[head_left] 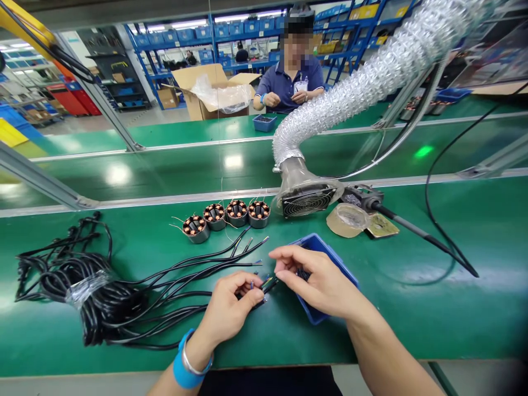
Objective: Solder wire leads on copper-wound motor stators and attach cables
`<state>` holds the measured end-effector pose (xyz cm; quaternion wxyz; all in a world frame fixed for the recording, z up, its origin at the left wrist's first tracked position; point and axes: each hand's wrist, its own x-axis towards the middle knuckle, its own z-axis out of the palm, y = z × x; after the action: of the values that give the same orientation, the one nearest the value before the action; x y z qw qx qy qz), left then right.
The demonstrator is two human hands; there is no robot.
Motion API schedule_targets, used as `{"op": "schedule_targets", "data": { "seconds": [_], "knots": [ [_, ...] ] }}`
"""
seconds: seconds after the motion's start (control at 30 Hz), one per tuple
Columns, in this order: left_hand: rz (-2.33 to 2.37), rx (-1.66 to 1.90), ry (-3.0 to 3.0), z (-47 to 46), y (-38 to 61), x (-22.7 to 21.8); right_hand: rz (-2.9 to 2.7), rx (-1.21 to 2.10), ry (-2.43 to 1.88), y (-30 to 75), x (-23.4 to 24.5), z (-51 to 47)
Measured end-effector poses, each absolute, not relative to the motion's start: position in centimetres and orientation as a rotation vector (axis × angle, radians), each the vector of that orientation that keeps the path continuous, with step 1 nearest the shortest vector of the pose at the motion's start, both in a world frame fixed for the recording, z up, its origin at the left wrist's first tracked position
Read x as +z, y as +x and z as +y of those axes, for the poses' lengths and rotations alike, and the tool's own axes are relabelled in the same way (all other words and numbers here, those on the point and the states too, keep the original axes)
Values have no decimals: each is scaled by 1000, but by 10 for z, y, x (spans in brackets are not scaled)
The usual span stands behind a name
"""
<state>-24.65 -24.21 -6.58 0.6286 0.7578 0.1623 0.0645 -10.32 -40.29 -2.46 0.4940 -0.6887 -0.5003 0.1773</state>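
My left hand (234,302) pinches the end of a black cable between thumb and fingers, and thin coloured wires (268,281) stick out of it. My right hand (315,278) is just to the right, over the near side of a blue bin (344,267). Its thumb and index finger are brought together close to the wire tips; what they hold, if anything, is too small to make out. Small black pieces (304,274) show in the bin beneath that hand. From the left runs a tied bundle of black cables (103,286), its loose ends lying by my left hand.
Several copper-wound motor stators (214,216) stand in a row behind the cable ends. To their right are a fume extractor hood (307,198) on a silver duct (350,91), a tape roll (347,220) and a soldering iron (416,234). A co-worker (291,82) sits across the bench.
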Motion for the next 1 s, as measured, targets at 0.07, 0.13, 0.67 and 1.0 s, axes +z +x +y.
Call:
{"op": "schedule_targets", "data": {
  "seconds": [0.07, 0.13, 0.67, 1.0],
  "knots": [
    [364, 149, 1757, -242, -247, -66, -1201, 443, -1656, -103, -25, -402],
    [361, 152, 1771, -242, -247, -65, -1197, 461, -1645, -103, -25, -402],
    [394, 177, 1679, -242, -245, -64, -1246, 475, -1657, -111, -30, -393],
    [425, 182, 1520, -241, -247, -69, -1234, 256, -1673, -113, -33, -390]
  ]
}}
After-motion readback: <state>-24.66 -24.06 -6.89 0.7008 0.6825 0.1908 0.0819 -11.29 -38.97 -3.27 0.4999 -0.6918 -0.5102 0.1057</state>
